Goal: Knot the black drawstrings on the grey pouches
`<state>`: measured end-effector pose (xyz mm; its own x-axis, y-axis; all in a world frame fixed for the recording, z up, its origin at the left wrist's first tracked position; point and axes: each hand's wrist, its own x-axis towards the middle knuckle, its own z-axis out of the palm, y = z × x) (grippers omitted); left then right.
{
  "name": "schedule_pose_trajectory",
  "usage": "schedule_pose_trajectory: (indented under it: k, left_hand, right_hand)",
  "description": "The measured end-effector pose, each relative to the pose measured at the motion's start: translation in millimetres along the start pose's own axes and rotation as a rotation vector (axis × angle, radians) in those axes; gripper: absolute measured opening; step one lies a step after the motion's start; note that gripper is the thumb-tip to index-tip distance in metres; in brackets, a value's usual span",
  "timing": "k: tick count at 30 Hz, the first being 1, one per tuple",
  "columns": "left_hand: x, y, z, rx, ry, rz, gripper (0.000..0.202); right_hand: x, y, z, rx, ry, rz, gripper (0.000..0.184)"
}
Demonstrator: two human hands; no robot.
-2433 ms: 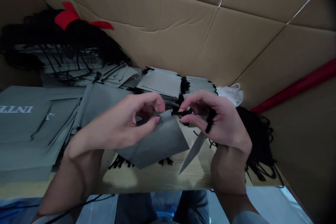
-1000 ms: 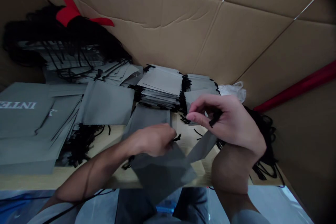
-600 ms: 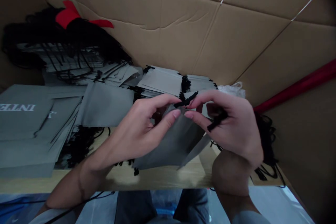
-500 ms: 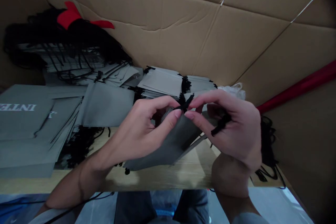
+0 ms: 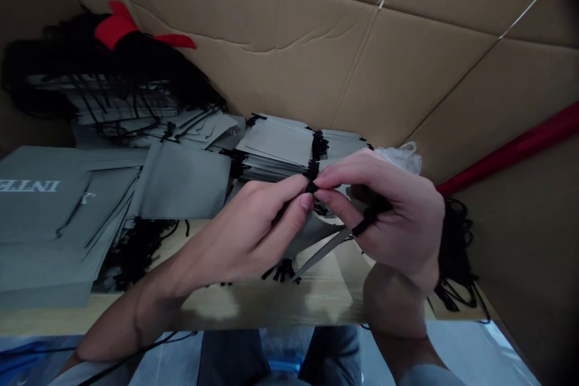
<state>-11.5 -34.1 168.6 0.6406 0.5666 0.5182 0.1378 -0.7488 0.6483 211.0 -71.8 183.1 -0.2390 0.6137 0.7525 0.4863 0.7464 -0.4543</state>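
Left hand [image 5: 239, 235] and right hand [image 5: 398, 223] pinch one black drawstring [image 5: 312, 180] of one grey pouch [image 5: 314, 232].

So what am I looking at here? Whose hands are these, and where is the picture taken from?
This view comes from a camera worn on a person's head, looking forward and down at their own bare hands. The left hand and right hand pinch a black drawstring cord at the top of a grey pouch. On the wooden table lie stacks of grey pouches and a grey bag printed with white letters. Behind them stands a cardboard wall.
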Motion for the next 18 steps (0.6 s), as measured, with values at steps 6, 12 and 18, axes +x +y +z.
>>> schedule_pose_trajectory:
  k: [6, 12, 18]
  left_hand:
    - [0, -2, -1.4, 0.017, 0.001, 0.028, 0.035]
    - [-2, -9, 5.7, -0.090, 0.293, 0.017, 0.012]
    - [-2, -15, 1.5, 0.102, 0.342, 0.246, 0.015]
  right_hand:
    - [-1, 0, -2, 0.010, -0.037, 0.028, 0.016]
    - [-2, -2, 0, -0.019, 0.017, 0.053, 0.013]
    - [-2, -4, 4, -0.018, 0.028, 0.065, 0.017]
